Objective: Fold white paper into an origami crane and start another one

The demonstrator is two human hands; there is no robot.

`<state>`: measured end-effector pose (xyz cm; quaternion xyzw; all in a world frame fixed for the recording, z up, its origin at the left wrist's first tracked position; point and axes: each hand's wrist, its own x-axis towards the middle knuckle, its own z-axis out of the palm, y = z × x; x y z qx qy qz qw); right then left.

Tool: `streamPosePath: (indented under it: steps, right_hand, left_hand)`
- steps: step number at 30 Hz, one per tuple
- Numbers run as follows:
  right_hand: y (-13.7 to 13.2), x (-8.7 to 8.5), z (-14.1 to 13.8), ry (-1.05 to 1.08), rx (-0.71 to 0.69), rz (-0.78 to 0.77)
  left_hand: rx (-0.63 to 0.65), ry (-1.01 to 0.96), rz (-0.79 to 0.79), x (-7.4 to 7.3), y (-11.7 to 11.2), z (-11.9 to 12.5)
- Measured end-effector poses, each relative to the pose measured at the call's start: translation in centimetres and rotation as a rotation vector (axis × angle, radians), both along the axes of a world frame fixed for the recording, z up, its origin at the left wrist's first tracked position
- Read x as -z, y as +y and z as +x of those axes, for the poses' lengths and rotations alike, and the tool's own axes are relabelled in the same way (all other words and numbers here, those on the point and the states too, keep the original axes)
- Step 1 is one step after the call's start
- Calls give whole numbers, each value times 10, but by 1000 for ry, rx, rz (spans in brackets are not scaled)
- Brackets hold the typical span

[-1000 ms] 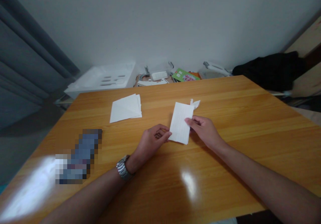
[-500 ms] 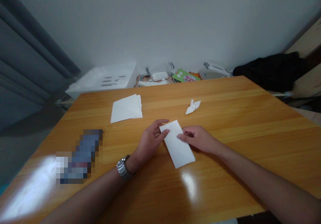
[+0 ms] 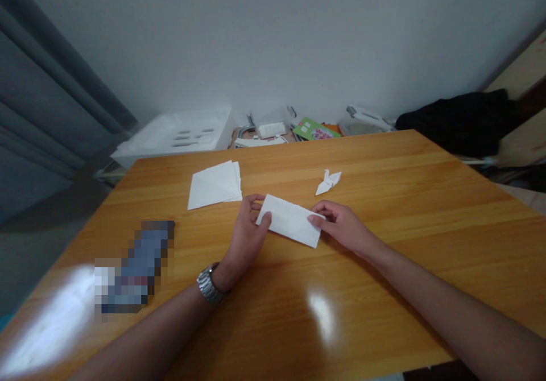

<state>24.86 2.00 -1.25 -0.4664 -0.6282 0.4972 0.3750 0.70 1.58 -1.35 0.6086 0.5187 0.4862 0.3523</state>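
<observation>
A folded white sheet of paper [image 3: 290, 220], now a long rectangle, is held between my two hands above the wooden table. My left hand [image 3: 251, 230] pinches its left end, thumb on top and fingers behind. At the opposite end, my right hand [image 3: 339, 224] grips the right edge with its thumb over the front; the other fingers are partly hidden behind the paper. Just beyond my right hand lies a white origami crane [image 3: 328, 182]. Farther left rests a small stack of white paper sheets [image 3: 214, 184].
A blurred-out dark object, perhaps a phone [image 3: 143, 264], lies on the left of the wooden table [image 3: 384, 307]. Behind the table's far edge are a white foam tray [image 3: 170, 133], a green packet [image 3: 314, 129] and a black cloth [image 3: 456, 122].
The folded paper has turned from a steep, nearly lengthwise slant to lying mostly crosswise. My left hand has shifted left and slightly up, now at the paper's left end.
</observation>
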Motion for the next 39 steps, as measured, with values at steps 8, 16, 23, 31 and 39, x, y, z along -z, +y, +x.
streamPosePath:
  steps: [8,16,23,31,39]
  right_hand:
    - [-3,-5,1,-180,-88,96]
    - [-5,-7,-1,-172,-84,96]
    - [-5,-6,0,-186,-73,101]
    - [-4,-6,-1,-193,-73,123]
    - [-3,-4,0,-210,-75,128]
  left_hand:
    - [48,446,370,-15,-7,-1]
    - [239,438,181,-5,-10,0]
    - [242,354,144,-5,-9,0]
    - [253,375,143,-6,-7,-1]
    - [250,376,171,-1,-6,-1]
